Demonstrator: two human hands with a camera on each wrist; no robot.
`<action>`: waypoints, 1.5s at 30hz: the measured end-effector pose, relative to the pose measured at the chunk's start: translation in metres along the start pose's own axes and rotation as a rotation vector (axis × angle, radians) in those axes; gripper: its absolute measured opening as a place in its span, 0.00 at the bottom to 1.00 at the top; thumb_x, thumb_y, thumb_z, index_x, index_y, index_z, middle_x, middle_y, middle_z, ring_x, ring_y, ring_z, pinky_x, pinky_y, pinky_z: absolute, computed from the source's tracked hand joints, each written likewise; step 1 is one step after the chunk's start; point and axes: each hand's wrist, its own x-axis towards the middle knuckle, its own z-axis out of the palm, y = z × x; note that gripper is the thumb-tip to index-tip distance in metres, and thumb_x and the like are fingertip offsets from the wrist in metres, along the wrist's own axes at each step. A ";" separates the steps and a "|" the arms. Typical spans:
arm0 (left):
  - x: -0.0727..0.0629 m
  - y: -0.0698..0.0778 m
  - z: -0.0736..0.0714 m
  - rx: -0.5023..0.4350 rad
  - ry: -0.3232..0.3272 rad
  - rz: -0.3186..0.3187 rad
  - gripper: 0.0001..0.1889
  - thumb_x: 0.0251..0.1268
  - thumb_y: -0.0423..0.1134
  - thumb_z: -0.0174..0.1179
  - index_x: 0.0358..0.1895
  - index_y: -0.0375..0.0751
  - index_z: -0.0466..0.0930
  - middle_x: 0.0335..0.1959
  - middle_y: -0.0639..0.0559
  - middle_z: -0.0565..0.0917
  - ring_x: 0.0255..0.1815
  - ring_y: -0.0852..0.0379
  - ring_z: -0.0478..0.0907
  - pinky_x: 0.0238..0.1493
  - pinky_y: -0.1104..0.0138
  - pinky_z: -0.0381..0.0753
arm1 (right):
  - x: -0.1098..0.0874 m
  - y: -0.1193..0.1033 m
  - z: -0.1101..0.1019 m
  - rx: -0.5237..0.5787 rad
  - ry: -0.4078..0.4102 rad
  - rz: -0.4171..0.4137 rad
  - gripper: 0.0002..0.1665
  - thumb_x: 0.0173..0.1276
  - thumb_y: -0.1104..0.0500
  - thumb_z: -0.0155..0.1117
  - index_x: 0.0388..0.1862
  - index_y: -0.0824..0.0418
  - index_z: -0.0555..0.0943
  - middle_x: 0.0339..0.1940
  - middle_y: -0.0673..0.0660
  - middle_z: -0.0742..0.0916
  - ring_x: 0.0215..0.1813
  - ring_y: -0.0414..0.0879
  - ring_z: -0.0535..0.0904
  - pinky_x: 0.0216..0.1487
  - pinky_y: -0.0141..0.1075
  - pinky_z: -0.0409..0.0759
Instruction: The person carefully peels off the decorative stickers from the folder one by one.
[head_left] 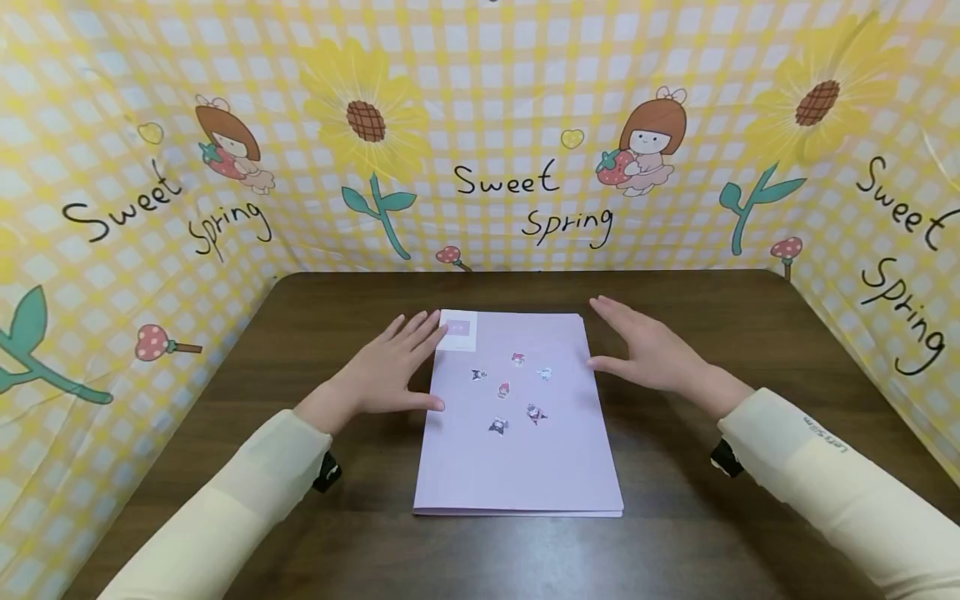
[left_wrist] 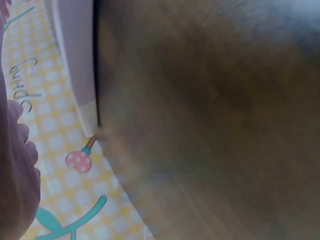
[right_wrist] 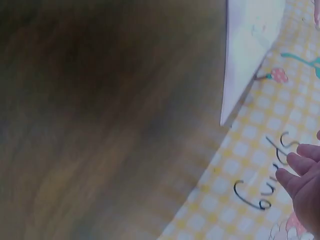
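Observation:
A pale lilac folder [head_left: 517,467] lies flat on the dark wooden table, its short edge towards me. Several small cartoon stickers [head_left: 503,390] are scattered over its cover, and a white label with a lilac square [head_left: 459,330] sits at its far left corner. My left hand [head_left: 386,367] is at the folder's left side, fingers straight and thumb reaching over the edge. On the other side, my right hand [head_left: 648,350] has its fingers extended, with the thumb tip right at the folder's right edge. Neither hand grips anything. Both wrist views show the folder's edge beside the hand.
The brown table [head_left: 337,533] has rounded far corners. A yellow checked cloth [head_left: 480,83] with sunflowers and "Sweet Spring" lettering stands as a wall behind it and along both sides. Dark wrist straps [head_left: 327,473] show below the light sleeves.

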 end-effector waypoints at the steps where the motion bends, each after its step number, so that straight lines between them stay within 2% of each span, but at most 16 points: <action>1: 0.000 0.001 0.002 0.000 -0.006 0.004 0.60 0.52 0.82 0.44 0.78 0.38 0.44 0.79 0.43 0.40 0.78 0.45 0.36 0.73 0.49 0.36 | 0.000 -0.001 0.003 0.013 0.003 -0.004 0.55 0.61 0.38 0.68 0.77 0.63 0.57 0.75 0.63 0.64 0.73 0.58 0.60 0.68 0.54 0.62; 8: 0.001 0.011 0.019 -0.019 -0.025 0.031 0.60 0.53 0.81 0.43 0.77 0.34 0.48 0.78 0.38 0.47 0.78 0.42 0.41 0.73 0.47 0.39 | 0.003 -0.013 0.022 0.153 -0.001 0.025 0.52 0.60 0.43 0.72 0.74 0.65 0.61 0.72 0.63 0.69 0.71 0.57 0.65 0.66 0.53 0.65; 11: 0.001 0.015 0.026 -0.033 -0.045 0.032 0.61 0.53 0.82 0.42 0.76 0.33 0.48 0.78 0.38 0.46 0.78 0.42 0.42 0.73 0.48 0.39 | 0.005 -0.018 0.030 0.225 -0.017 0.062 0.50 0.60 0.45 0.73 0.73 0.66 0.63 0.71 0.63 0.71 0.68 0.58 0.68 0.64 0.53 0.67; 18: 0.000 0.021 0.037 -0.059 -0.127 0.004 0.63 0.50 0.84 0.37 0.77 0.35 0.44 0.79 0.42 0.43 0.78 0.47 0.37 0.74 0.51 0.35 | 0.010 -0.027 0.046 0.364 -0.034 0.135 0.46 0.59 0.47 0.74 0.70 0.66 0.67 0.63 0.63 0.77 0.59 0.56 0.74 0.54 0.50 0.75; 23: 0.000 0.023 0.041 -0.072 -0.142 0.000 0.63 0.50 0.84 0.37 0.77 0.35 0.43 0.79 0.42 0.44 0.78 0.47 0.38 0.74 0.52 0.37 | 0.016 -0.031 0.056 0.455 -0.048 0.185 0.42 0.58 0.50 0.75 0.67 0.66 0.70 0.62 0.62 0.78 0.57 0.54 0.74 0.57 0.50 0.74; 30: -0.001 0.025 0.043 -0.069 -0.151 -0.008 0.63 0.50 0.84 0.37 0.77 0.35 0.42 0.79 0.42 0.43 0.78 0.48 0.37 0.74 0.54 0.37 | 0.023 -0.028 0.067 0.465 -0.072 0.192 0.35 0.58 0.54 0.76 0.60 0.68 0.76 0.56 0.62 0.81 0.55 0.55 0.76 0.57 0.49 0.75; 37: 0.001 0.026 0.042 -0.051 -0.146 0.002 0.63 0.51 0.84 0.36 0.78 0.35 0.42 0.79 0.42 0.43 0.78 0.49 0.36 0.74 0.56 0.37 | 0.030 -0.024 0.073 0.497 -0.107 0.239 0.29 0.56 0.58 0.77 0.55 0.66 0.79 0.49 0.57 0.84 0.50 0.51 0.77 0.56 0.44 0.75; 41: 0.001 0.027 0.041 -0.044 -0.145 0.005 0.63 0.51 0.84 0.36 0.78 0.35 0.42 0.79 0.42 0.43 0.78 0.49 0.36 0.74 0.57 0.37 | 0.033 -0.022 0.076 0.508 -0.116 0.216 0.27 0.56 0.59 0.77 0.52 0.67 0.81 0.45 0.57 0.84 0.48 0.50 0.77 0.54 0.43 0.76; 45: 0.000 0.027 0.040 -0.044 -0.143 0.007 0.62 0.51 0.84 0.36 0.78 0.35 0.42 0.79 0.42 0.43 0.78 0.48 0.36 0.74 0.56 0.37 | 0.035 -0.021 0.079 0.503 -0.104 0.227 0.23 0.55 0.60 0.77 0.50 0.64 0.83 0.42 0.55 0.82 0.46 0.49 0.75 0.52 0.42 0.74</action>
